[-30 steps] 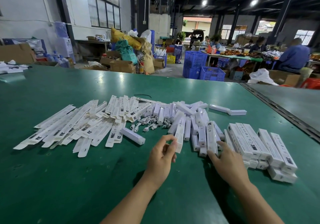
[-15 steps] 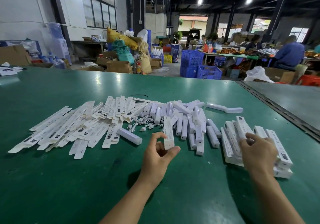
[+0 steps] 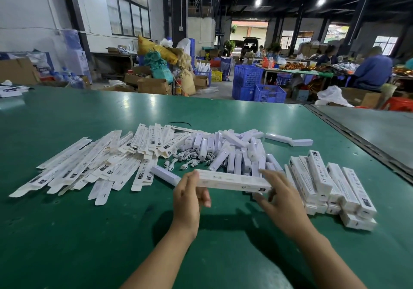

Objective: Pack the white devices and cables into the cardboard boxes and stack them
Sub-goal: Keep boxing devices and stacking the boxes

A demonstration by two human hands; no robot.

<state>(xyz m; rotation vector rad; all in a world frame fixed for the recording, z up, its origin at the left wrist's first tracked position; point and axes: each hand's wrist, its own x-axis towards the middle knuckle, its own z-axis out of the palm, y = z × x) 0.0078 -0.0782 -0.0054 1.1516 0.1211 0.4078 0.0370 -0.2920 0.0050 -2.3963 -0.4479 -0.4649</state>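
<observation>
Both hands hold one long white box (image 3: pixel 232 181) level above the green table (image 3: pixel 67 232). My left hand (image 3: pixel 190 197) grips its left end and my right hand (image 3: pixel 279 197) grips its right end. Behind it lies a heap of white devices (image 3: pixel 234 152) with several small white cables (image 3: pixel 185 161) in front of it. Flat unfolded white boxes (image 3: pixel 100 163) spread out to the left. A stack of packed white boxes (image 3: pixel 330 186) sits at the right, close to my right hand.
One loose white device (image 3: pixel 165 174) lies just left of my left hand. Two more white pieces (image 3: pixel 288 140) lie behind the heap. A dark seam (image 3: pixel 357 145) runs along the table's right side. People sit at tables far back right.
My left hand brought the white box from upright to level. My right hand left the packed stack and took hold of the box's right end.
</observation>
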